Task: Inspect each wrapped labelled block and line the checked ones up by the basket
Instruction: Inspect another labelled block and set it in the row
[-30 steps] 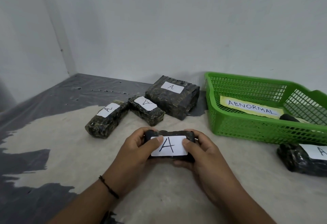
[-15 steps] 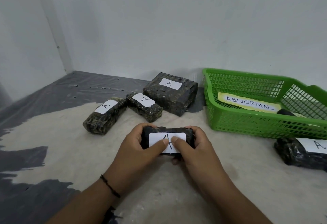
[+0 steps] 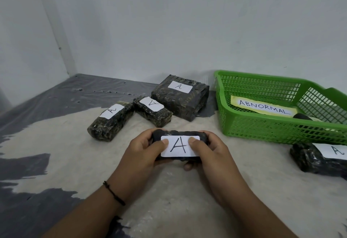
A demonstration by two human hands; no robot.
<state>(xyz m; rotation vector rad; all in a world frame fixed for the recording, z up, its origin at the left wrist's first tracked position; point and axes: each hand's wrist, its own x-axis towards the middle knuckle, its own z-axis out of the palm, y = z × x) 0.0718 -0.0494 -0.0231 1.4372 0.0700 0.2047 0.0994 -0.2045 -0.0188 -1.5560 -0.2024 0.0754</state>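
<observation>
you hold a small wrapped block [image 3: 180, 144] in front of you, low over the pale floor covering [image 3: 75, 153], with both hands clamped on it. your left hand [image 3: 144, 153] grips the block's left end, its thumb lying across the left edge of the white label [image 3: 180, 146], and your right hand [image 3: 208, 155] grips the right end, its thumb pressed on the label's right edge. the label faces up at you and shows a handwritten a between the two thumbs. a fingertip of your right hand shows under the block's near edge. a dark cord bracelet [image 3: 114, 193] sits on your left wrist. beyond your hands, three more wrapped blocks lie in a loose row to the left of the green basket [image 3: 262, 130]: a long narrow block [image 3: 110, 123] at the left, a short block [image 3: 153, 113] just beside it, its label's letter upside down to you, and a large block [image 3: 181, 99] nearest the basket, close to the wall [image 3: 187, 21]. the short one touches or nearly touches both neighbours. the basket holds a yellow strip marked abnormal [image 3: 262, 106] and a dark object [image 3: 302, 116] partly hidden behind its front wall. another labelled block [image 3: 319, 158] lies on the floor just in front of the basket's right part, cut off by the picture's edge.
</observation>
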